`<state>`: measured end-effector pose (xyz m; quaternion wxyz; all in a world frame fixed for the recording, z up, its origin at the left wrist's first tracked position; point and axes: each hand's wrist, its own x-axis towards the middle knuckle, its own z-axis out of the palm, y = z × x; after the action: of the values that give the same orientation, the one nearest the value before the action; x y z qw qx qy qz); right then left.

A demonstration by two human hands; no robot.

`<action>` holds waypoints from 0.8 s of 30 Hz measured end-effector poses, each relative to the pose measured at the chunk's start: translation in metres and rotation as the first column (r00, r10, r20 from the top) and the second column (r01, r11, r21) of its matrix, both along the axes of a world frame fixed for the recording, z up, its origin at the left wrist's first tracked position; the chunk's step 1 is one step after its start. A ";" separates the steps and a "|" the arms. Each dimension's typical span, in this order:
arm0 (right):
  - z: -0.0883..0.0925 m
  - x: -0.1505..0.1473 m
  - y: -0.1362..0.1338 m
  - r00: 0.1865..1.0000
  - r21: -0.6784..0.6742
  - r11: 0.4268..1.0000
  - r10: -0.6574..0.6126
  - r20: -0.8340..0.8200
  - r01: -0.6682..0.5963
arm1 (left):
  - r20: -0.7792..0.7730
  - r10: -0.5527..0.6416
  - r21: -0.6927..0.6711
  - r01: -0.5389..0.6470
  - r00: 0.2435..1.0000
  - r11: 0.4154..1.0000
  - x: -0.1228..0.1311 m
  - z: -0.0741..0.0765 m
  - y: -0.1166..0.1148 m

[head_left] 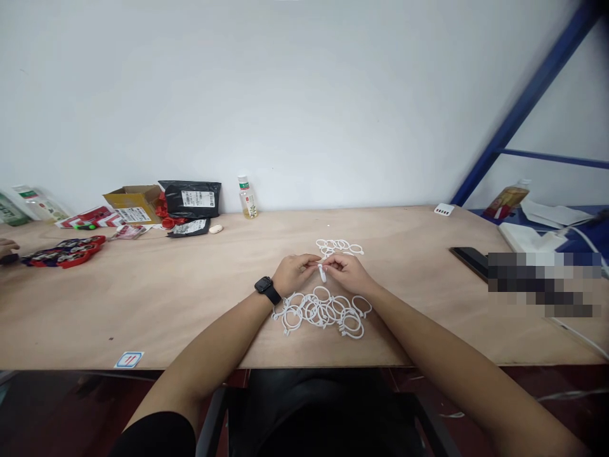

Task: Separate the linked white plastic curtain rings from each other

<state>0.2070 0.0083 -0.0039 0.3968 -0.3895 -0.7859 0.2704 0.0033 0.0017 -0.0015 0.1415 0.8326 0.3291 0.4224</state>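
Over the middle of the table, my left hand [295,271] and my right hand [351,271] meet with their fingertips pinched on a white plastic ring [322,274], which looks like a curtain ring. It is seen nearly edge-on, hanging below the fingers. Its upper part is hidden by the fingertips. Closer to me lies a loose pile of similar white rings [304,312], several overlapping, with small tabs on them. A smaller group of white rings [356,249] rests just beyond my hands. A black watch [267,289] is on my left wrist.
Along the wall stand a drink bottle [247,202], a black parcel bag [193,200] and a cardboard box [136,203]. Red-and-blue items [66,251] lie left, near another person's hand [7,246]. A phone [469,260] and white power strip [528,247] are right, below a blue frame [523,101].
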 end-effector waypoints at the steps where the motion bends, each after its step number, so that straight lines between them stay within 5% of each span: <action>1: 0.000 0.000 0.000 1.000 -0.009 1.000 0.001 -0.005 -0.001 | 0.005 0.000 -0.002 0.000 1.000 1.000 0.000 0.000 0.000; 11: 0.002 -0.001 -0.002 0.998 -0.089 0.995 0.041 -0.041 -0.044 | -0.069 0.052 0.062 -0.048 0.996 0.997 0.002 0.004 -0.005; 24: 0.003 -0.005 -0.003 0.997 -0.015 0.999 -0.041 -0.073 0.040 | 0.015 0.053 0.003 -0.053 0.999 0.999 0.004 0.003 -0.003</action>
<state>0.2024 0.0051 -0.0014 0.4280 -0.3980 -0.7610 0.2815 0.0071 -0.0015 0.0017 0.1314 0.8208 0.3491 0.4326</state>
